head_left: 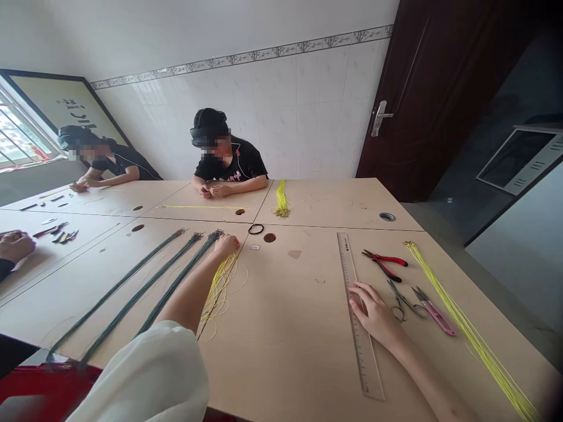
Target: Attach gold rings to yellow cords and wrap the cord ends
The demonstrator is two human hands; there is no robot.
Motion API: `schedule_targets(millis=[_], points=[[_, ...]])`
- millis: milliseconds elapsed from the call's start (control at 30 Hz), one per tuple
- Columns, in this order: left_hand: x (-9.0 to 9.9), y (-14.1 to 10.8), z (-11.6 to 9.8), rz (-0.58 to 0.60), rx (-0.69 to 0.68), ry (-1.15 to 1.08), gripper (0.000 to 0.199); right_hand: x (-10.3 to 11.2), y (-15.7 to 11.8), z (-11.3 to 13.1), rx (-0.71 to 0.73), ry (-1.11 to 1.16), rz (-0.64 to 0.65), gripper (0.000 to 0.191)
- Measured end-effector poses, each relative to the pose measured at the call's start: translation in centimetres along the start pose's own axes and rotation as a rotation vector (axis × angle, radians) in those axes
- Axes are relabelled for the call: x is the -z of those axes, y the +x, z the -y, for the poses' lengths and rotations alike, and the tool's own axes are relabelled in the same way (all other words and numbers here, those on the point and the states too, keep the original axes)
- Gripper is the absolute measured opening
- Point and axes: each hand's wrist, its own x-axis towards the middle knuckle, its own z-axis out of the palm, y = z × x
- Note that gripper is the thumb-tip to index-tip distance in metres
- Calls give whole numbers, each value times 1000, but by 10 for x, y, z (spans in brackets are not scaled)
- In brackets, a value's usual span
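The right hand [373,313] is seen laid open, fingers spread and closed on nothing, resting against the edge of a long ruler [352,264]. Just beyond that hand, red-handled pliers [385,262], steel scissors [407,305] and pink-handled scissors [433,310] are set out, and farther to its right a long bundle of yellow wire [470,328] is laid. Over to the left, the left hand [226,246], reaching from a white sleeve [141,375], is curled at the end of a dark green wire bundle [196,261]; whether a grip is taken cannot be told from this angle. A loose skein of thin yellow wire [217,293] is spread just beside that hand. It is judged light, soft and prone to tangling, so it would best be taken at its gathered end. Two more green bundles [116,290] are laid left of the left hand. Beyond both hands, a seated co-worker [226,158] and more yellow wire [281,202] are seen across the table.
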Motion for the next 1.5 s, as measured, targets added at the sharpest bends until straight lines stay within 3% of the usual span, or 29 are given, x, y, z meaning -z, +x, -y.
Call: schedule_targets(millis=[1033, 1333, 1500], points=[[11, 7, -12, 31, 61, 104, 31, -3, -1, -6, 12, 18, 44, 28], [33, 8, -12, 1, 98, 26, 30, 2, -2, 1, 13, 19, 27, 28], [61, 10, -12, -67, 139, -48, 29, 3, -2, 4, 14, 21, 19, 28]])
